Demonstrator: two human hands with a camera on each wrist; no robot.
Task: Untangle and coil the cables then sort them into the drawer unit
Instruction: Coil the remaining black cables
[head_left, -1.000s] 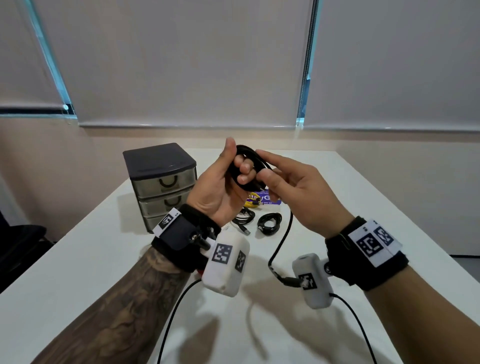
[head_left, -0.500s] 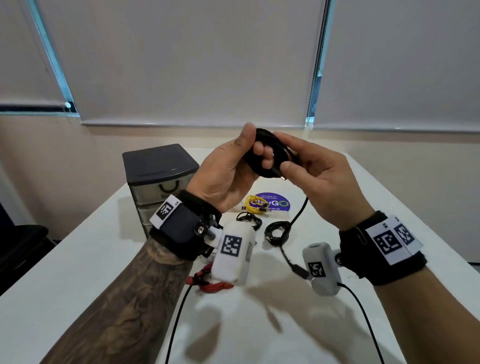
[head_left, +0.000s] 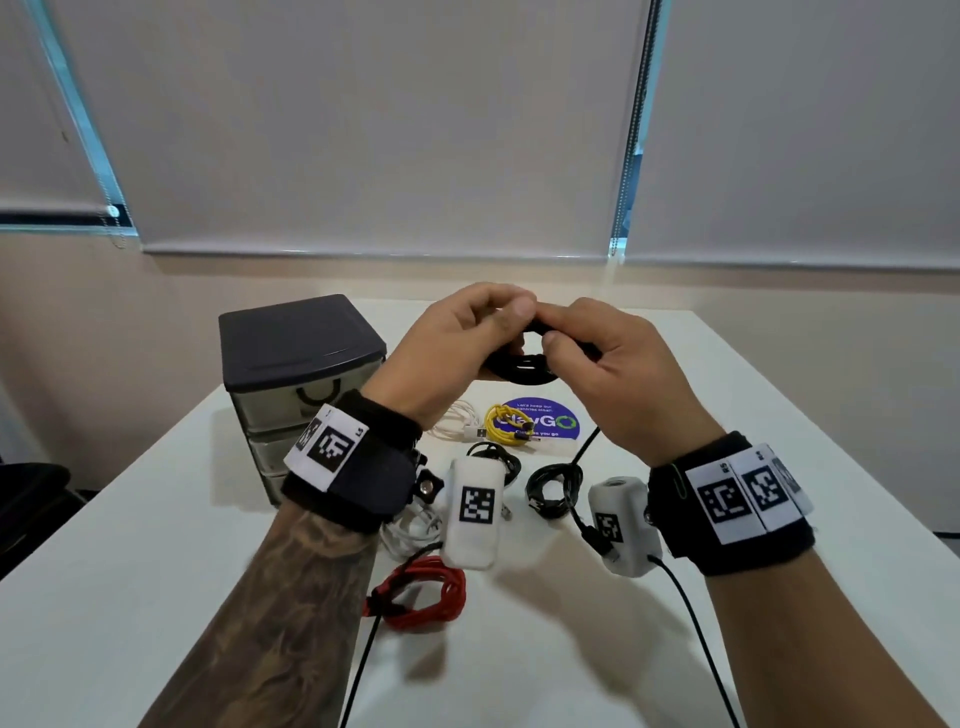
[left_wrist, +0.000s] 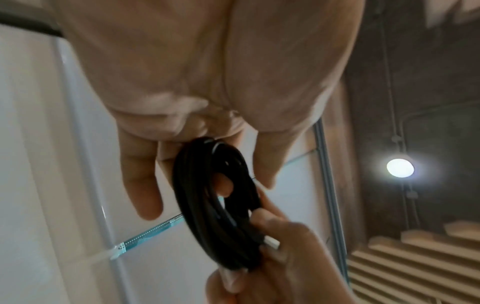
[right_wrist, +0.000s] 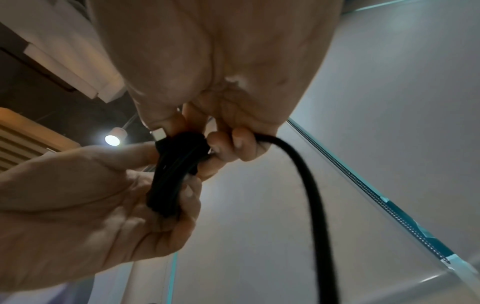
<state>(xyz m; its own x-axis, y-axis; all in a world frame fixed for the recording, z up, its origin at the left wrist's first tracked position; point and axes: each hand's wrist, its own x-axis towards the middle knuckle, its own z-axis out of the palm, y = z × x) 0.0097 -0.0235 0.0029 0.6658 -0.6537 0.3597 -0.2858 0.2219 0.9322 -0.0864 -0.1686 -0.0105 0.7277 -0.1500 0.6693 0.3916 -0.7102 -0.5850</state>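
A black cable coil is held in the air above the table, between both hands. My left hand grips its left side, with a finger through the loop in the left wrist view, where the coil fills the middle. My right hand pinches the coil's right side, together with a silver plug. The loose tail hangs from the right hand down to a plug near the table. The dark drawer unit stands at the left with all drawers closed.
On the white table lie a red coil, a white cable, another white cable, a yellow cable on a purple sticker, and a black coil. Blinds cover the windows behind.
The coil has turned from upright to lying flatter between the hands. Both hands have closed in over it, and the view has tilted down so the red and white cables show.
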